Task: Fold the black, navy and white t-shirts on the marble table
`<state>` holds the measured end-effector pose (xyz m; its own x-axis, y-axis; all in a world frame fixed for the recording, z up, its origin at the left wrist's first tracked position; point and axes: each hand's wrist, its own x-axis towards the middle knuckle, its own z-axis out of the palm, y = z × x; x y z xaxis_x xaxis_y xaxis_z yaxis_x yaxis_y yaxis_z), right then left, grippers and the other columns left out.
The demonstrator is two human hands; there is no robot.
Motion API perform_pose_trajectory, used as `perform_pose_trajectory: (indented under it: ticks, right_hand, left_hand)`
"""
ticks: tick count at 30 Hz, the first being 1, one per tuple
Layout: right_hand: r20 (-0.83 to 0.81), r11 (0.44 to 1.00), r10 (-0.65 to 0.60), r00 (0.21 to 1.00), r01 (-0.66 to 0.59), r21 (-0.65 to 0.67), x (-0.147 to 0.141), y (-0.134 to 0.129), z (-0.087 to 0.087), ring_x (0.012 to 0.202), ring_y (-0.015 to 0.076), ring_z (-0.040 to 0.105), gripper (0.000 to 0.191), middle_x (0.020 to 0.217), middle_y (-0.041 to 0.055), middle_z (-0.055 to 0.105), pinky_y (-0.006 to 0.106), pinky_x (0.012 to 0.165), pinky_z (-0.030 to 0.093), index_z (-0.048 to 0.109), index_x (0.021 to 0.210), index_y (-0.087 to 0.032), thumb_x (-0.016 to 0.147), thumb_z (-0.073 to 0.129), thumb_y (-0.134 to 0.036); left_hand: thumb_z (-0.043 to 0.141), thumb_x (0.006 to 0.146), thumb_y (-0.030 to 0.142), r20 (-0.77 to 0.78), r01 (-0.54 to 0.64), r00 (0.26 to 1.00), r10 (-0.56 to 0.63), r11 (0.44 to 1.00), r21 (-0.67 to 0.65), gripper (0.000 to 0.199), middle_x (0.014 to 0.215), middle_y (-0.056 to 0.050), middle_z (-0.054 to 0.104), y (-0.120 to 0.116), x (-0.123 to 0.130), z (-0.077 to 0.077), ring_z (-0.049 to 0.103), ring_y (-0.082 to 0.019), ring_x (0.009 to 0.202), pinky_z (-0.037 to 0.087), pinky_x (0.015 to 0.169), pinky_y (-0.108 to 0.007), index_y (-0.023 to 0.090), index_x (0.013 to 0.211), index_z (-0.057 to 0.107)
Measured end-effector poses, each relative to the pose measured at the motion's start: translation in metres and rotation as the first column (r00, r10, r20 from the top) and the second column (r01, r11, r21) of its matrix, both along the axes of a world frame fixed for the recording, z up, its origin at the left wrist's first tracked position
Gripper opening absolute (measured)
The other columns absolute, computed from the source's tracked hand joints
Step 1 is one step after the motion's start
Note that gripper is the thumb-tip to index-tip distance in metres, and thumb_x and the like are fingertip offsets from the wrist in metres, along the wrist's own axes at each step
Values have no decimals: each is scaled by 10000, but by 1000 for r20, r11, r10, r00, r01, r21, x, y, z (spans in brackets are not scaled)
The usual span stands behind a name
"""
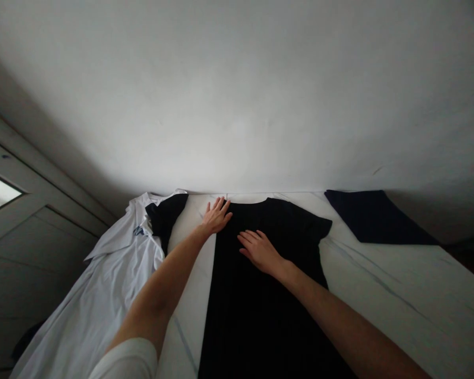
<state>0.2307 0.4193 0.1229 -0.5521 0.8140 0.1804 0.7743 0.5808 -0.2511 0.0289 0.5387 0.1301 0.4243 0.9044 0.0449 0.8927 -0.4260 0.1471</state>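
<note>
A white wall [237,95] fills the far side of the room, and a pale door [35,252] with one bright pane [0,192] stands at the left. Below the wall lies a bed with a creased white sheet [398,300]. Four pieces of cloth lie on it. A white shirt [102,300] sprawls rumpled along the left side, with a black scrap [164,216] resting on its far end. One black T-shirt [264,316] lies spread flat in the middle, and one navy cloth [375,216] sits far right against the wall.

The two hands are well apart, both open and flat, gripping nothing. The right hand [260,252] presses on the T-shirt's chest. The left hand [217,217] rests at its far left edge, partly on the sheet, below a white sleeve [126,359].
</note>
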Motion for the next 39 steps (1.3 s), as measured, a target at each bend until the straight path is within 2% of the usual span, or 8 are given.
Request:
perform_pose_trajectory:
  ticks: [4,12,15,19,26,31,36,39]
  right_hand:
    - [-14,1000,0,1000,0,14,3,-15,1,1405,324,415,483,1490,147,513,540,1131,341,537,1422,-197,941,578,-191]
    - [-43,956,272,961,-275,-99,-19,-124,32,1073,240,622,259,1126,62,711,391,929,502,700,1169,-249,937,606,-180]
    - [-86,922,355,931,-364,-130,-24,-176,23,1266,243,544,384,1355,68,637,408,1083,415,594,1357,-251,975,582,-286]
    - [-65,869,465,883,-469,-157,-26,-221,3,1493,273,273,716,1603,93,369,484,1237,169,269,1583,-192,989,515,-506]
    - [-22,913,409,912,-409,9,-14,-237,-1,1467,252,334,741,1596,99,381,443,1216,253,275,1578,-156,984,498,-541]
    - [-111,952,-172,979,194,237,54,-255,-17,1165,226,624,421,1315,87,660,351,968,509,559,1384,-218,984,540,-350]
    - [-188,677,-638,747,660,326,125,-273,-47,897,283,685,488,1031,130,710,399,718,568,612,1241,-180,973,475,-565]
    - [-151,670,-667,729,676,306,141,-277,-57,804,274,685,419,935,112,707,379,646,564,647,1106,-204,957,504,-569]
  left_hand:
    - [345,1018,412,-2,34,999,-34,999,31,573,1632,-142,308,-75,-25,18,202,-316,1526,212,1212,-590,167,1535,304]
    - [435,1004,339,174,-203,965,194,978,38,283,1021,-67,724,-314,-83,17,686,-210,952,577,852,-356,221,1090,677]
    - [454,993,325,174,-262,958,229,944,201,316,1230,-70,706,-375,-79,-1,643,-233,1162,560,948,-378,246,1227,651]
    - [472,956,274,-96,-36,992,77,927,372,537,1524,-31,511,-411,-68,-22,422,-245,1430,382,1152,-444,267,1491,429]
    - [479,929,419,-261,187,964,-54,835,517,573,1436,-79,601,-413,-82,-44,459,-275,1389,293,1181,-455,196,1457,492]
    - [494,937,392,-98,174,985,-145,857,485,597,1405,-62,624,-356,-66,0,558,-245,1296,499,1013,-386,231,1505,405]
    - [451,991,411,201,203,949,-241,960,193,410,1279,-69,668,-237,52,65,629,-211,1163,522,1002,-353,237,1349,548]
    - [436,985,449,226,230,943,-243,970,83,362,1138,-88,689,-161,156,74,641,-238,1100,528,955,-363,223,1174,646]
